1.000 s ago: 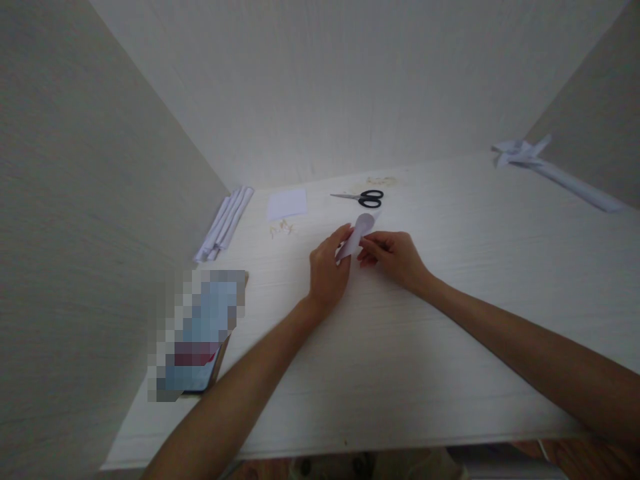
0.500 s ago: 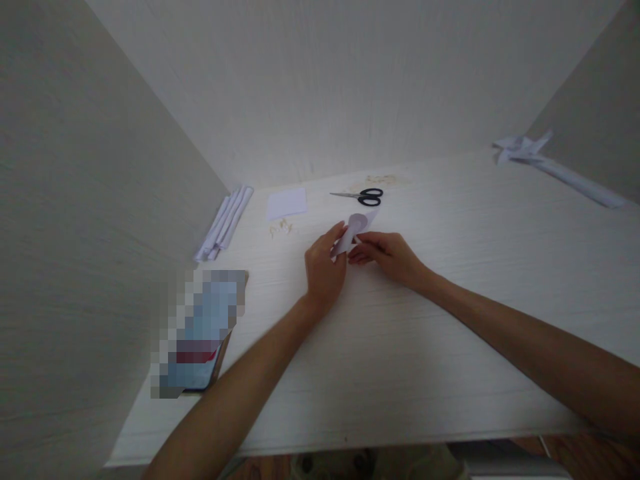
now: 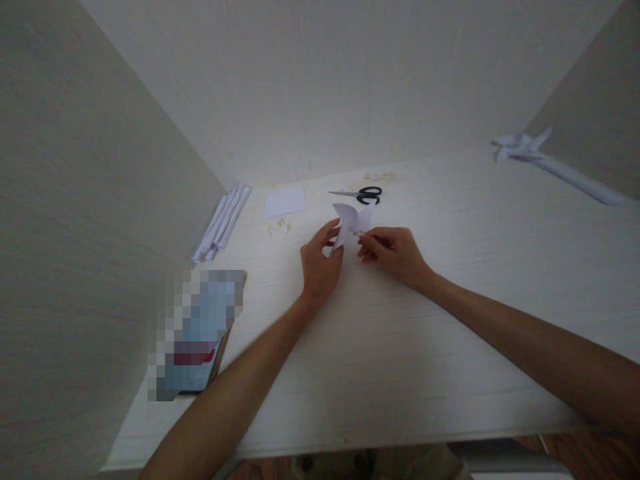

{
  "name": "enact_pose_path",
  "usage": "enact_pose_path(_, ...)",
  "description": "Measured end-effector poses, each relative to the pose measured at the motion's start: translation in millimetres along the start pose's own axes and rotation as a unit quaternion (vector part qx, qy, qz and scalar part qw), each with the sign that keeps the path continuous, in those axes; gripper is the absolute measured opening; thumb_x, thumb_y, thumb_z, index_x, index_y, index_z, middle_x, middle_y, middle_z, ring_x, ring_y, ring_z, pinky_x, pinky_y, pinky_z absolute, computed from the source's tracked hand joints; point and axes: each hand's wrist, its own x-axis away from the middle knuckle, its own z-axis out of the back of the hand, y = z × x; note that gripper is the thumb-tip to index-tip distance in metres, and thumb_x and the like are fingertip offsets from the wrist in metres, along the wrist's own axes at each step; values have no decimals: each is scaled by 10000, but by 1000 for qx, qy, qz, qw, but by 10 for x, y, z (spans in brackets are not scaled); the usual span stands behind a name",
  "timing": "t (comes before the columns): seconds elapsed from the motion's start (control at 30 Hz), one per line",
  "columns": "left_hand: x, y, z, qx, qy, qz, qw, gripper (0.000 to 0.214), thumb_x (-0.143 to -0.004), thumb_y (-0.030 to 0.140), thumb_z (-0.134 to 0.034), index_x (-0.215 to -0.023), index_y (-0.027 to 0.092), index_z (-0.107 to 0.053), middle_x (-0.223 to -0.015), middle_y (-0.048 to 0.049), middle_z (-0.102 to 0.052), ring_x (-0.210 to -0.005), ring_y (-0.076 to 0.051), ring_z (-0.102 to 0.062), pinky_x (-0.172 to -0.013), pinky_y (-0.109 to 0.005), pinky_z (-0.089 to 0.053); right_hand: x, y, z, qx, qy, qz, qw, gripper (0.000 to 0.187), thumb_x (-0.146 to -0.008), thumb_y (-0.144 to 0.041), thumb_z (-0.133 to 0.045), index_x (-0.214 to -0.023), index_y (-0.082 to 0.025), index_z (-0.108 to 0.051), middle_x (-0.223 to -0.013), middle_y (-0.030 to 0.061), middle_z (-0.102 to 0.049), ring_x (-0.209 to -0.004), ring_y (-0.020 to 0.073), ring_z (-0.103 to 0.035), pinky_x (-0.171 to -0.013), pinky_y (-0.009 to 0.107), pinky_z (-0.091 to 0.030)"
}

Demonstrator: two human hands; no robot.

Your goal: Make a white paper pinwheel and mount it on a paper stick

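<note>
- Flared open since the earlier frame, the paper now shows separate blades where a loop was curled over; the two hands sit slightly farther apart.
- Held just above the centre of the frame, the paper spreads one blade upper left, another upper right, with a lower part running down into the left grip.
- Left hand, at centre, pinches the paper's lower left part between thumb and fingers.
- Right hand, right of centre, brings thumb and forefinger together on a thin pale sliver at the paper's middle, other fingers curled beneath; whether it is a stick or a paper tip is too small to tell.
- By the look of it, the work stands partway: blades are shaped, but they flare loose, and no rolled handle is seen on the piece.
- Just beyond the paper, scissors lie on the table, pale bits behind them.
- Left of the scissors lies a flat sheet, seemingly unworked, with more bits below it.
- Left of frame, several paper rolls lie together above a pixelated phone.
- Upper right, a pinwheel with a rolled handle appears complete.
</note>
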Motion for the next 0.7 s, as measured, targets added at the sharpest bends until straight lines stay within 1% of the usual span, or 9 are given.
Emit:
enact_pose_path(0.1,3,14,6,0,-1,7,1000,403,-640,15,-505,-1013,160,-550,-924,-63,-661,-832,-150,-616,-679,-256,-491,-6,35,-2,-1,13,-1,1000,261,-743,-354,-532,-659,-127,-631,-564,39,-634,-477,106,-575,-474,217,-472)
enact_pose_path(0.2,4,25,9,0,-4,19,1000,408,-635,7,-502,-1012,157,-551,-921,-61,-662,-835,-149,-615,-683,-254,-490,-14,70,-14,-23,17,-3,1000,212,-706,-327,-581,-736,-127,-641,-581,36,-642,-507,121,-597,-489,228,-489)
enact_pose_path(0.3,3,25,6,6,-4,22,1000,417,-634,1,-498,-1014,164,-552,-921,-54,-663,-838,-146,-614,-686,-251,-490,-21,81,-27,-37,12,-4,999,225,-687,-295,-605,-826,-121,-630,-604,38,-649,-535,132,-612,-503,237,-499)
enact_pose_path(0.37,3,20,1,9,-3,21,1000,419,-633,0,-496,-1013,169,-554,-921,-50,-663,-836,-145,-614,-688,-253,-490,-21,71,-30,-33,4,1,999,223,-704,-283,-587,-854,-121,-620,-624,39,-651,-550,132,-614,-512,240,-501)
enact_pose_path(0.53,3,10,-8,10,-7,20,1000,404,-640,13,-505,-1008,172,-555,-916,-50,-664,-826,-146,-616,-688,-260,-492,-12,27,-16,12,-8,27,1000,196,-754,-280,-526,-851,-129,-606,-649,36,-645,-521,107,-584,-506,233,-486)
enact_pose_path(0.7,2,3,-4,9,-5,15,1000,399,-644,26,-511,-1017,165,-551,-930,-58,-661,-835,-148,-614,-693,-261,-489,-2,18,4,23,-3,43,999,185,-774,-297,-498,-791,-140,-594,-628,19,-621,-499,91,-564,-497,214,-469)
